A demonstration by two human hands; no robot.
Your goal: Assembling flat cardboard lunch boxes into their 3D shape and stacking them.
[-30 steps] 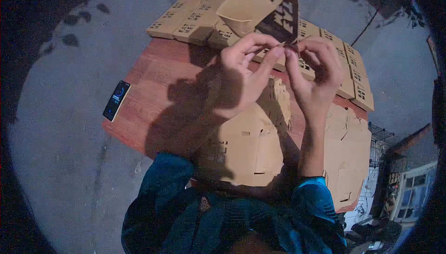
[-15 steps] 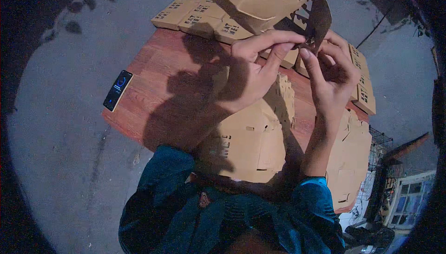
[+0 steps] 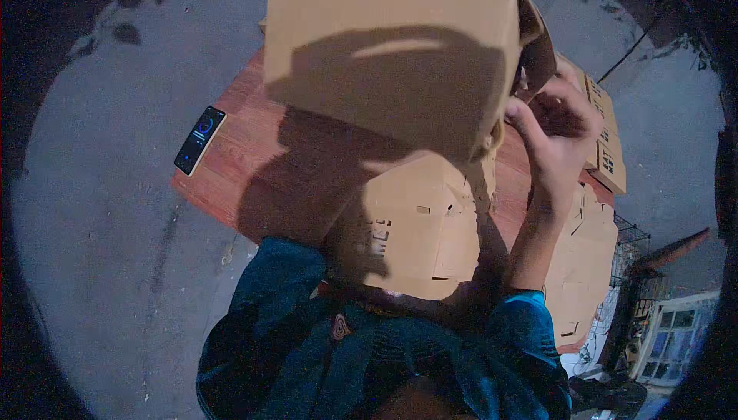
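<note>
A partly folded brown cardboard box [image 3: 392, 43] is held up over the table, its broad plain panel facing me and its right end standing open with flaps. At that end my right hand [image 3: 565, 128] has its thumb and bent fingers closed on the edge of a flap. My left hand is hidden behind the box, so its fingers do not show; only its sleeve [image 3: 284, 274] is plain. Below the box, close to my body, lies a stack of flat cardboard blanks [image 3: 415, 228] with slots and dark print.
More flat blanks [image 3: 580, 266] lie at the right edge of the reddish wooden table [image 3: 238, 128]. Finished printed boxes [image 3: 607, 147] line the far right. A phone [image 3: 200, 141] with a lit screen rests at the left edge. A wire rack [image 3: 630, 243] stands beyond the table's right side.
The box has come down and turned, so its broad panel now covers my left hand and the row of boxes behind. My right hand stays at its right end, slightly lower.
</note>
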